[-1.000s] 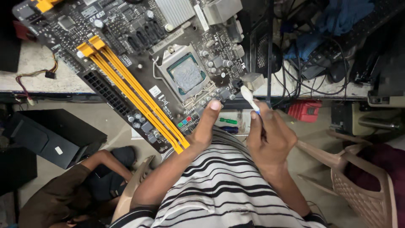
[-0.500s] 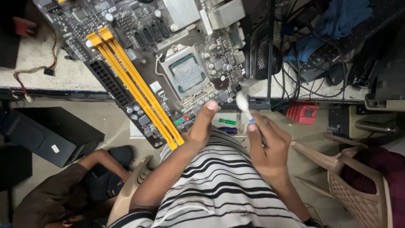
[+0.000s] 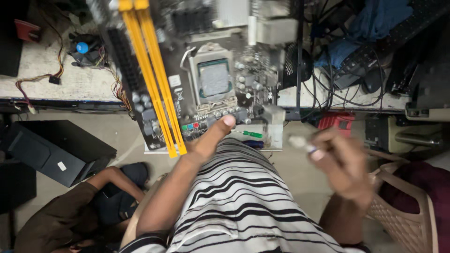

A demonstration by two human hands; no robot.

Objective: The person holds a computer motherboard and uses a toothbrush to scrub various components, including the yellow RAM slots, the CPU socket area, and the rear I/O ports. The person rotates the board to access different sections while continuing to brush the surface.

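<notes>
My left hand [image 3: 212,137] grips the near edge of a dark computer motherboard [image 3: 197,70], thumb on top. The board carries two long yellow memory slots [image 3: 152,79] and a square silver processor socket [image 3: 213,78]. It is held up in front of me over my striped shirt. My right hand [image 3: 344,161] is blurred, off to the right of the board, and holds a small pale brush-like tool [image 3: 300,142] pointing left. The tool's tip is apart from the board.
A workbench [image 3: 61,79] runs across the top with a small fan [image 3: 84,49], loose coloured wires, black cables and a blue cloth [image 3: 379,18]. A green-handled screwdriver [image 3: 247,134] lies below the board. A person sits low at left [image 3: 70,215]. Black cases [image 3: 56,150] at left, plastic chair [image 3: 408,211] at right.
The motherboard has swung to a more upright angle and sits closer. My right hand with the tool has pulled away from the board to the right and down.
</notes>
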